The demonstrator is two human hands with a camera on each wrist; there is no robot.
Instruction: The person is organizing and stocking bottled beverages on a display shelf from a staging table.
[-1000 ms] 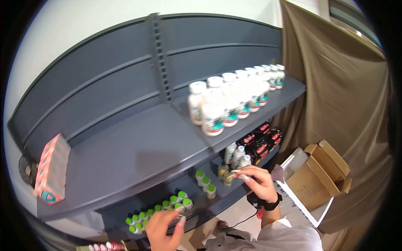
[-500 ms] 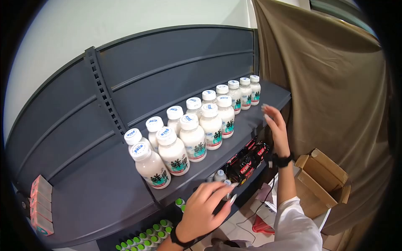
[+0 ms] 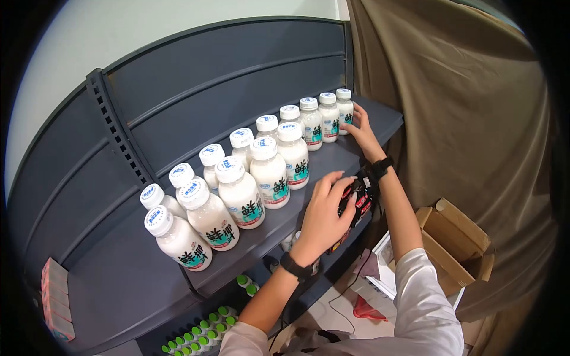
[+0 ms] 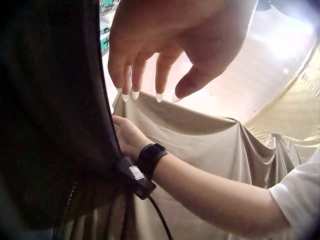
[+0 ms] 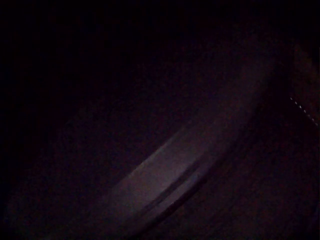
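White milky bottles [image 3: 240, 193] with white caps and green-and-black labels stand in two rows on the upper shelf [image 3: 119, 261]. My right hand [image 3: 363, 135] is at the bottle [image 3: 344, 110] at the far right end, thumb across its front and fingers along its right side. In front of the shelf edge, my left hand [image 3: 326, 213] hovers with loosely bent fingers and holds nothing. The left wrist view shows this hand [image 4: 175, 35] with its fingertips apart, and the right hand [image 4: 131, 139] beyond, partly behind the dark shelf edge. The right wrist view is almost black.
Below, green-capped bottles [image 3: 205, 332] and black-and-red packages [image 3: 363, 202] sit on the lower shelf. A pink patterned box [image 3: 56, 299] stands at the left end. An open cardboard box [image 3: 457, 237] lies at right, before a brown curtain [image 3: 451, 118].
The view has swung toward the right end of the shelf. My right hand has risen from the lower shelf to the far bottle. My left hand has moved up and right, beside the shelf edge.
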